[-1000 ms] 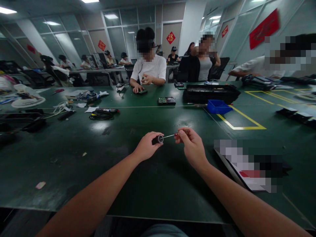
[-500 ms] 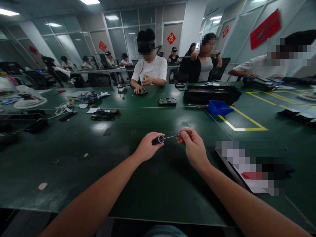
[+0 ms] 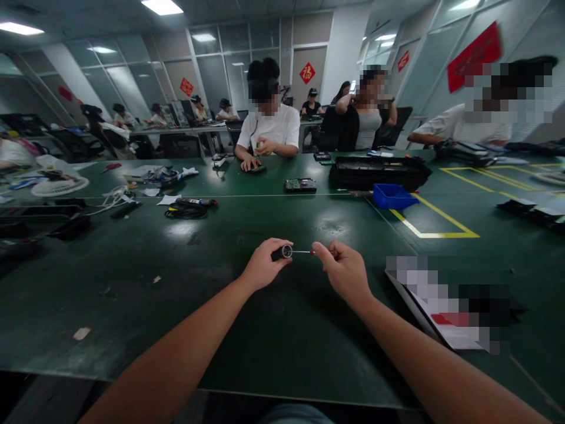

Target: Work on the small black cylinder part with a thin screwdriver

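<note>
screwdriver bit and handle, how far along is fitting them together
Done: the left hand grips the black handle, and the right hand pinches the thin bit at its red end. In hand: the bit's tip sits at the handle's round socket. Left: seating it fully; most of the shaft shows outside.

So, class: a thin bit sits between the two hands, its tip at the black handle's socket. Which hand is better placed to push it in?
Probably the right hand: it pinches the bit, while the left hand grips the black handle.
</note>
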Tool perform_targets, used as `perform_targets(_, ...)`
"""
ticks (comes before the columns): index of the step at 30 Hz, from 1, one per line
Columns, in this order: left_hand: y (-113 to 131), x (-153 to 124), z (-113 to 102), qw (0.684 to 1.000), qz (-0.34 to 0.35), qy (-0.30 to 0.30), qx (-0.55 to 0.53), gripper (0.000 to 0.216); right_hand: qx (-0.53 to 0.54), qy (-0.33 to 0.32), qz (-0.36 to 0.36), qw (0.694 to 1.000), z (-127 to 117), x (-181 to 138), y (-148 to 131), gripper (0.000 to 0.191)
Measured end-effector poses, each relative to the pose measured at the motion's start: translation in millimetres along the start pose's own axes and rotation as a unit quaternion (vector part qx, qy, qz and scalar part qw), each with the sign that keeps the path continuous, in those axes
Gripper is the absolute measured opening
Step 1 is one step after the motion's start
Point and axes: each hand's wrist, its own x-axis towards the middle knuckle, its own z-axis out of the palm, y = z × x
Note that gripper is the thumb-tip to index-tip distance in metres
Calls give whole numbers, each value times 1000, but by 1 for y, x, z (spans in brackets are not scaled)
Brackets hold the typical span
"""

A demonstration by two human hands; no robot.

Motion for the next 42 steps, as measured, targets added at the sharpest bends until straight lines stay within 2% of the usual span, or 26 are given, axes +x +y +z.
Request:
perform_targets(15, -3, 0, 2, 1000, 5, 2, -2, 35, -38, 29, -25, 999, 2, 1, -1, 59)
perform_targets(21, -5, -1, 2, 1000, 10, 5, 7, 35, -36, 11, -1, 999, 2, 0, 0, 63)
perform_targets(32, -2, 1, 1, 1000, 3, -4, 1, 35, -49, 8, -21, 999, 0, 2, 2, 62)
perform_targets(42, -6, 2, 3, 1000, 18, 4, -7, 35, -36, 0, -12, 999, 0, 2, 1, 63)
